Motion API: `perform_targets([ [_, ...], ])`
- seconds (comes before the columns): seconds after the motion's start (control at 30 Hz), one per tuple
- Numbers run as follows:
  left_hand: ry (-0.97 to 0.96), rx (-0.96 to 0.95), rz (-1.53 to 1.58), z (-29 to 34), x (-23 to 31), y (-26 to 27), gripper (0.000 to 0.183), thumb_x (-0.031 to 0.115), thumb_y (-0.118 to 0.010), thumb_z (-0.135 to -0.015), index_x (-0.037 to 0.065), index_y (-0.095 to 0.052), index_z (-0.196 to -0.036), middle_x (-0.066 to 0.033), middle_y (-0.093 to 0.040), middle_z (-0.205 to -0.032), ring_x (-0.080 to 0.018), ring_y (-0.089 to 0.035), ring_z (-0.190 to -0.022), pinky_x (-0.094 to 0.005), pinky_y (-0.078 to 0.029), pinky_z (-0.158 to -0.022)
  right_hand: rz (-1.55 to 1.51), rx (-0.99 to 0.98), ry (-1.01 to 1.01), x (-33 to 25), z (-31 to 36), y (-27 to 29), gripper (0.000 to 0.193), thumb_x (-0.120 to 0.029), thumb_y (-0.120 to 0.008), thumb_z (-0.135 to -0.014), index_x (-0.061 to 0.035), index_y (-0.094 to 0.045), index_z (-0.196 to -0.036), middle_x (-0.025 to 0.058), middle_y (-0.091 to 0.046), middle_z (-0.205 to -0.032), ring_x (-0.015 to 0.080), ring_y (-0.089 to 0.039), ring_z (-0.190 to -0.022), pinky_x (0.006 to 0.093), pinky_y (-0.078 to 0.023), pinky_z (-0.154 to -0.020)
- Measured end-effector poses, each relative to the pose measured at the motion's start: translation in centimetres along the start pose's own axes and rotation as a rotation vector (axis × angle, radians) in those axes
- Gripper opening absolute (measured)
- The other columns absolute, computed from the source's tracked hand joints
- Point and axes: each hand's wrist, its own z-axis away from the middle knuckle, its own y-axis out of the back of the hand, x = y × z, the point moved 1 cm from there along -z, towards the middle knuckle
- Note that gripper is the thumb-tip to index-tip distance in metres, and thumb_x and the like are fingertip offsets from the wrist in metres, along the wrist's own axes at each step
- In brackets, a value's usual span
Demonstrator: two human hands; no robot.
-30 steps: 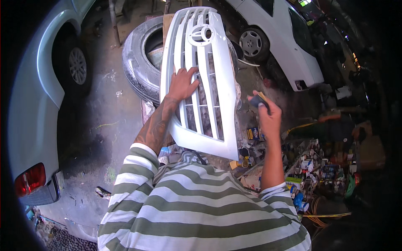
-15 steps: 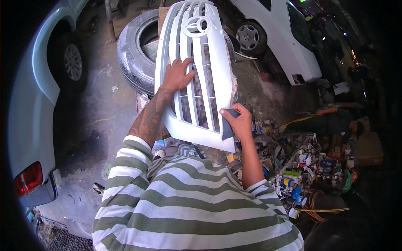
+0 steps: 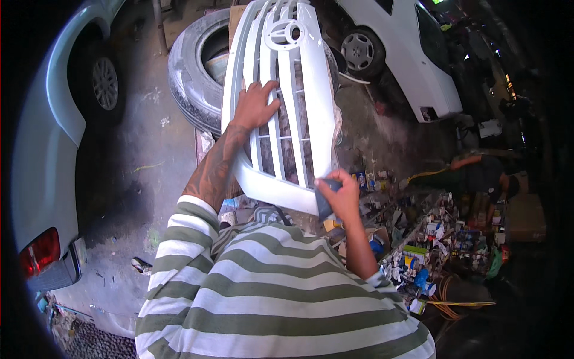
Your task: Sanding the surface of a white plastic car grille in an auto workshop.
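Observation:
A white car grille [image 3: 320,113] with long slats and a round emblem opening lies tilted in front of me. My left hand [image 3: 256,107] is closed over its middle slats, with the fingertips curled between them. At the grille's near right corner, my right hand [image 3: 344,194] pinches a dark grey piece of sandpaper [image 3: 324,200], thumb on top. The sandpaper lies flat against the corner's white surface and hides its tip. The fingers beneath the sheet are partly out of sight.
A worn tyre [image 3: 185,78] lies under the grille's far left side. White cars stand at left [image 3: 45,161] and far right [image 3: 412,57]. Cans and bottles [image 3: 424,245] clutter the floor at right, where another person [image 3: 487,176] bends over. A coiled orange cable [image 3: 445,296] lies nearby.
My right hand has slid the sandpaper down along the grille's right edge, toward me and onto the corner tip. The left hand keeps its place on the slats.

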Motion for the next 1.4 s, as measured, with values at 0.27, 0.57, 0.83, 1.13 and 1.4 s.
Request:
perform_targets([
  [0.27, 0.005, -0.034, 0.024, 0.5, 0.5, 0.0, 0.051, 0.035, -0.058, -0.085, 0.014, -0.057, -0.132, -0.0193, -0.065, -0.111, -0.0369, -0.055, -0.116, -0.0530, -0.039, -0.099, -0.084, 0.145, 0.005, -1.9, -0.7, -1.0, 0.032, -0.025, -0.087, -0.077, -0.0015, -0.066, -0.083, 0.0082, -0.068, -0.074, 0.0136, -0.062, -0.068, 0.0320, -0.051, -0.065],
  [0.57, 0.012, -0.069, 0.022, -0.5, 0.8, 0.3, 0.052, 0.033, -0.058, -0.084, 0.010, -0.057, -0.132, -0.0205, -0.064, -0.116, -0.0370, -0.056, -0.115, -0.0499, -0.040, -0.101, -0.014, 0.187, 0.045, -2.6, -2.4, -1.2, 0.031, -0.023, -0.088, -0.075, -0.0019, -0.068, -0.084, 0.0086, -0.071, -0.074, 0.0168, -0.066, -0.068, 0.0323, -0.052, -0.064],
  [0.83, 0.026, -0.069, 0.040, -0.4, 0.1, -0.3, 0.053, 0.037, -0.057, -0.085, 0.013, -0.056, -0.132, -0.0200, -0.065, -0.116, -0.0366, -0.055, -0.119, -0.0524, -0.039, -0.098, -0.014, 0.169, 0.025, -1.6, -1.6, -0.8, 0.031, -0.022, -0.088, -0.074, -0.0019, -0.065, -0.082, 0.0077, -0.068, -0.071, 0.0145, -0.062, -0.066, 0.0308, -0.050, -0.063],
  [1.13, 0.023, -0.062, 0.034, -0.3, 0.3, -0.4, 0.052, 0.037, -0.058, -0.085, 0.013, -0.057, -0.132, -0.0201, -0.066, -0.111, -0.0369, -0.056, -0.115, -0.0516, -0.040, -0.098, 0.003, 0.125, 0.035, 0.4, -1.2, -0.6, 0.031, -0.024, -0.088, -0.075, -0.0031, -0.066, -0.080, 0.0063, -0.069, -0.073, 0.0110, -0.061, -0.068, 0.0291, -0.049, -0.064],
  [1.4, -0.049, -0.004, 0.039, 0.0, -0.5, -0.7, 0.052, 0.035, -0.058, -0.084, 0.012, -0.057, -0.130, -0.0182, -0.068, -0.107, -0.0361, -0.058, -0.109, -0.0510, -0.042, -0.092, -0.104, 0.099, 0.018, 1.4, -0.2, -0.9, 0.028, -0.019, -0.087, -0.078, -0.0017, -0.065, -0.077, 0.0032, -0.066, -0.071, 0.0079, -0.058, -0.067, 0.0266, -0.048, -0.064],
])
